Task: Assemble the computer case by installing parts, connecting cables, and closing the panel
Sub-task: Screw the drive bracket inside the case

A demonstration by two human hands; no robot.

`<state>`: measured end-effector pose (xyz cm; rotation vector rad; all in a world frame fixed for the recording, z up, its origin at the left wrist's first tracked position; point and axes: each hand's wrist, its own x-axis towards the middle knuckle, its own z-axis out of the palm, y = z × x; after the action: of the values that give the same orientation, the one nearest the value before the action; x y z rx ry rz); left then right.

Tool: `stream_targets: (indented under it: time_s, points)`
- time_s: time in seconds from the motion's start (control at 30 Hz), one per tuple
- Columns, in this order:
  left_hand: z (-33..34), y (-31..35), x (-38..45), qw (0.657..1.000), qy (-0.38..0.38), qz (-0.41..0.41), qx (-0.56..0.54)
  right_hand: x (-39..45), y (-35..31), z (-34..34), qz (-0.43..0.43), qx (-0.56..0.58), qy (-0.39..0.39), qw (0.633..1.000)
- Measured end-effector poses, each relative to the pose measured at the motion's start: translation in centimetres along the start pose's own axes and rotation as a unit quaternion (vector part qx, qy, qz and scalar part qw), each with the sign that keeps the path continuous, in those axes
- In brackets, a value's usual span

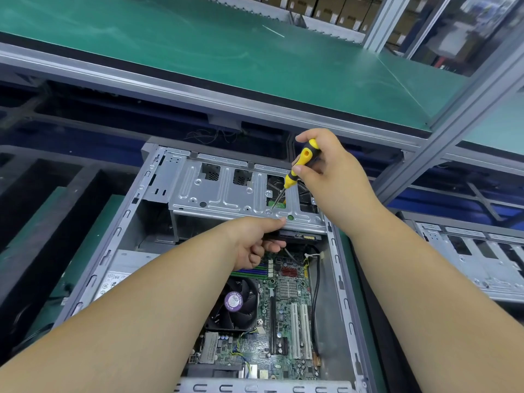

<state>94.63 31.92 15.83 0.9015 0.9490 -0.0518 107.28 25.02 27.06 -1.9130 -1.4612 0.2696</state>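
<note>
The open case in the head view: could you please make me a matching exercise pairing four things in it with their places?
Things:
1. screwdriver
2. drive cage
3. fan
4. white slots

Places:
A. far end of the case
B. right of the fan, on the board
C. gripped in the right hand
D. under the left forearm, near the board's middle

Pairs: 1-C, 2-A, 3-D, 4-B

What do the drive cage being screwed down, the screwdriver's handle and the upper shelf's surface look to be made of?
Silver ribbed drive cage: stamped sheet metal, probably galvanised steel, judging by its dull grey sheen and pressed ribs. Yellow-and-black screwdriver handle: moulded plastic, the black parts possibly rubber grip; the shaft is bright metal. Green shelf mat: matte, scuffed, likely rubber or vinyl.
</note>
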Motion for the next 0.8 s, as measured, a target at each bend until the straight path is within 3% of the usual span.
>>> stream_targets:
  time_s: [0.3,0.63,0.7,0.8]
  points:
    - [0.0,0.0,-0.1,1.0,-0.002,-0.002,0.01,0.3,-1.1,-0.6,-0.032,-0.002,-0.089,0.996]
    - [0.2,0.1,-0.6,1.0,0.01,-0.006,0.02,1.2,-1.4,0.0,-0.036,-0.047,-0.041,0.997]
    - [0.1,0.3,-0.9,0.998,0.0,-0.021,0.064,1.2,-1.3,0.0,-0.033,-0.043,-0.036,0.998]
    - [-0.1,0.5,-1.9,0.968,-0.05,-0.067,0.239,1.4,-0.6,-0.8,-0.006,-0.013,-0.039,0.999]
